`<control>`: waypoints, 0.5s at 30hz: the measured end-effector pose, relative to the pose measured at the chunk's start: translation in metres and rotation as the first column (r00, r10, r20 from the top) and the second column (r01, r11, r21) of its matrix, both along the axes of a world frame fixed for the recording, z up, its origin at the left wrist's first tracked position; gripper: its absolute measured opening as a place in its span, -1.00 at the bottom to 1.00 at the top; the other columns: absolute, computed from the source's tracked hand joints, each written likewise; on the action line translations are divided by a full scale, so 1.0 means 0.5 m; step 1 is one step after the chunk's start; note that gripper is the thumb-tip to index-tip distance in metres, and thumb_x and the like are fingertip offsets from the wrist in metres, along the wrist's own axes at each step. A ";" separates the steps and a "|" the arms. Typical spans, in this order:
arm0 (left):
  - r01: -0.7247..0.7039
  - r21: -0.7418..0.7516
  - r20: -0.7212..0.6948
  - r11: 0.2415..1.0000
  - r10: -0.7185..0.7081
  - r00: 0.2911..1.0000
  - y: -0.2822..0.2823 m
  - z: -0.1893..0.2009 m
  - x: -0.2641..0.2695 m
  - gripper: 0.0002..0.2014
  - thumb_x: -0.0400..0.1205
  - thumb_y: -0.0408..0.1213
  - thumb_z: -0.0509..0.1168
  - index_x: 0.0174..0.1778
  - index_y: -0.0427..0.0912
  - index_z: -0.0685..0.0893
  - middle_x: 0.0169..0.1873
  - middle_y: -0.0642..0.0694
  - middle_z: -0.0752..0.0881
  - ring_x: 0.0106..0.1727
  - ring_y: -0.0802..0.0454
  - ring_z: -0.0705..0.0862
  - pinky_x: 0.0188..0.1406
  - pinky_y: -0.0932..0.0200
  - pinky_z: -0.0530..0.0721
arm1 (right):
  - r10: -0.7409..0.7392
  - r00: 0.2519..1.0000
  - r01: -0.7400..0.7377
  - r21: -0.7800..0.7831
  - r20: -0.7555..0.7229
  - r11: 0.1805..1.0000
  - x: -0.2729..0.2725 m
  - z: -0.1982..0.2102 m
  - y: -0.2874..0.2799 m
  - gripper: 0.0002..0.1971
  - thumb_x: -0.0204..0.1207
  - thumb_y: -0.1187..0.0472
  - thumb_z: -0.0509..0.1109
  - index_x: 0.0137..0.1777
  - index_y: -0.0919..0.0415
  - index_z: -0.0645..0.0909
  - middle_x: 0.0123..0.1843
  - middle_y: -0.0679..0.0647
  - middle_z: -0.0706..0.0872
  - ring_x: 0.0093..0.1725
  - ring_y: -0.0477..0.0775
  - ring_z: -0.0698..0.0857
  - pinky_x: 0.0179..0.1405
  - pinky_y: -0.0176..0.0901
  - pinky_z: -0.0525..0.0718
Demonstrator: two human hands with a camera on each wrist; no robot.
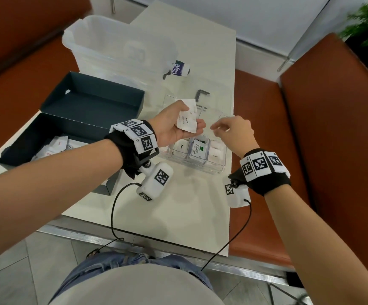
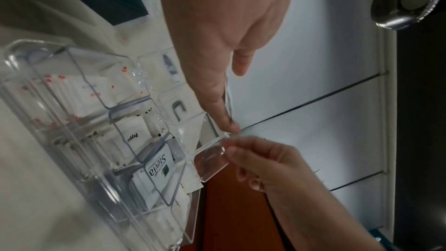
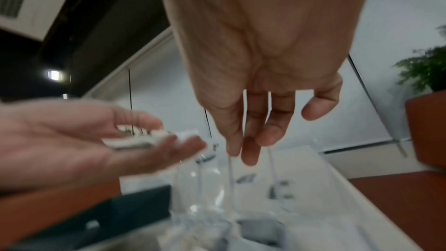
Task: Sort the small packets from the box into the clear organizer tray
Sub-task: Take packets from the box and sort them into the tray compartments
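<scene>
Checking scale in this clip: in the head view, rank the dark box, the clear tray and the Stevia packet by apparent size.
1. Dark box, largest.
2. Clear tray, though parts are hidden behind the hands.
3. Stevia packet, smallest.

packets [image 3: 144, 138] blurred, box [image 1: 53, 139] partly arm-hidden
</scene>
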State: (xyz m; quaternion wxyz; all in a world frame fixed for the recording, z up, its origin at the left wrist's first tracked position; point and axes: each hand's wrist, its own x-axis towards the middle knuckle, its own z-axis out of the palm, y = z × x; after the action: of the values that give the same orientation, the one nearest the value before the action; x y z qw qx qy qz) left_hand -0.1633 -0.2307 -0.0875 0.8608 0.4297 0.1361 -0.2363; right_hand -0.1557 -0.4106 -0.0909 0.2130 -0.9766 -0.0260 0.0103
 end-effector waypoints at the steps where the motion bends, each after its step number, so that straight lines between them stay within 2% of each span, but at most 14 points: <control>1: -0.006 -0.011 -0.001 1.000 0.006 1.000 0.002 0.001 0.002 -0.75 0.75 -0.38 -0.02 0.28 -0.41 0.38 0.26 -0.53 0.61 0.20 -0.33 0.69 0.15 -0.12 0.72 | -0.003 0.999 -0.002 0.109 0.046 0.994 -0.004 0.010 0.010 -0.85 0.60 0.18 0.35 0.05 0.02 0.75 -0.11 -0.03 0.77 -0.07 -0.01 0.66 0.12 0.01 0.62; 2: -0.011 -0.015 0.000 1.000 0.011 1.000 0.004 0.002 0.003 -0.75 0.74 -0.42 -0.04 0.30 -0.41 0.36 0.26 -0.53 0.61 0.24 -0.33 0.68 0.19 -0.13 0.69 | -0.001 0.997 -0.015 0.199 0.081 0.980 -0.009 0.017 0.022 -0.85 0.59 0.18 0.36 0.07 0.05 0.74 -0.12 0.02 0.78 -0.18 -0.07 0.66 -0.03 -0.15 0.67; 4: 0.002 0.004 0.010 1.000 -0.003 1.000 0.007 0.003 0.004 -0.79 0.75 -0.48 -0.04 0.26 -0.43 0.38 0.18 -0.50 0.67 0.16 -0.28 0.74 0.10 -0.10 0.75 | -0.005 0.993 -0.035 0.319 0.122 0.947 -0.020 0.025 0.050 -0.83 0.58 0.14 0.39 0.12 0.09 0.71 -0.15 0.04 0.80 -0.28 -0.16 0.66 -0.29 -0.41 0.58; 6: 0.026 0.067 0.038 0.997 -0.028 0.999 0.010 0.001 0.005 -0.83 0.75 -0.51 0.04 0.19 -0.45 0.47 0.12 -0.44 0.70 -0.01 -0.20 0.78 -0.06 -0.02 0.81 | -0.028 0.994 -0.019 0.408 0.109 0.913 -0.030 0.023 0.075 -0.75 0.54 0.04 0.44 0.17 0.08 0.66 -0.18 -0.01 0.77 -0.23 -0.18 0.68 -0.36 -0.50 0.53; 8: 0.037 0.114 0.079 0.993 -0.047 0.996 0.013 -0.005 0.005 -0.79 0.74 -0.52 0.11 0.26 -0.46 0.52 0.18 -0.38 0.71 0.06 -0.18 0.76 -0.02 0.01 0.80 | -0.053 0.996 0.012 0.489 0.071 0.872 -0.038 0.013 0.097 -0.63 0.47 0.00 0.51 0.23 0.08 0.60 -0.19 -0.07 0.68 -0.18 -0.20 0.66 -0.35 -0.55 0.54; 10: 0.027 0.129 0.114 0.991 -0.042 0.993 0.018 -0.005 0.003 -0.76 0.74 -0.49 0.15 0.32 -0.43 0.53 0.12 -0.30 0.75 0.04 -0.13 0.77 0.00 0.02 0.79 | -0.097 0.994 0.056 0.521 0.052 0.852 -0.043 0.002 0.113 -0.56 0.41 0.03 0.57 0.25 0.07 0.57 -0.19 -0.08 0.61 -0.13 -0.09 0.68 -0.19 -0.32 0.67; 12: 0.012 0.126 0.115 0.992 -0.026 0.993 0.027 -0.002 0.001 -0.74 0.74 -0.45 0.18 0.35 -0.40 0.53 0.06 -0.27 0.75 -0.01 -0.10 0.78 -0.04 0.03 0.80 | -0.151 0.988 0.121 0.574 0.005 0.810 -0.042 -0.001 0.121 -0.55 0.38 0.11 0.61 0.24 0.10 0.57 -0.17 -0.01 0.65 -0.08 0.09 0.74 -0.05 -0.04 0.76; 13: 0.010 0.120 0.099 0.993 -0.022 0.995 0.034 0.000 0.001 -0.72 0.74 -0.44 0.18 0.36 -0.39 0.52 0.08 -0.29 0.75 0.01 -0.13 0.78 -0.05 0.01 0.80 | -0.175 0.984 0.158 0.607 -0.032 0.779 -0.040 0.000 0.123 -0.56 0.38 0.16 0.61 0.23 0.13 0.58 -0.14 0.06 0.69 -0.07 0.14 0.76 -0.02 0.03 0.77; 15: 0.037 0.109 0.064 0.993 -0.044 0.997 0.047 0.003 0.001 -0.69 0.73 -0.47 0.14 0.40 -0.41 0.49 0.19 -0.36 0.72 0.16 -0.23 0.75 0.03 -0.07 0.78 | -0.205 0.975 0.211 0.648 -0.085 0.732 -0.034 -0.001 0.122 -0.60 0.40 0.25 0.59 0.22 0.18 0.61 -0.11 0.14 0.77 -0.13 0.13 0.77 -0.04 0.03 0.79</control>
State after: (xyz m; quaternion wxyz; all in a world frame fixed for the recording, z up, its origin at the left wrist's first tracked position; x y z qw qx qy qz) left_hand -0.1631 -0.2072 -0.0858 0.8353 0.4860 0.1114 -0.2318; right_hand -0.1726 -0.3497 -0.0915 0.5400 -0.8374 0.0822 -0.0193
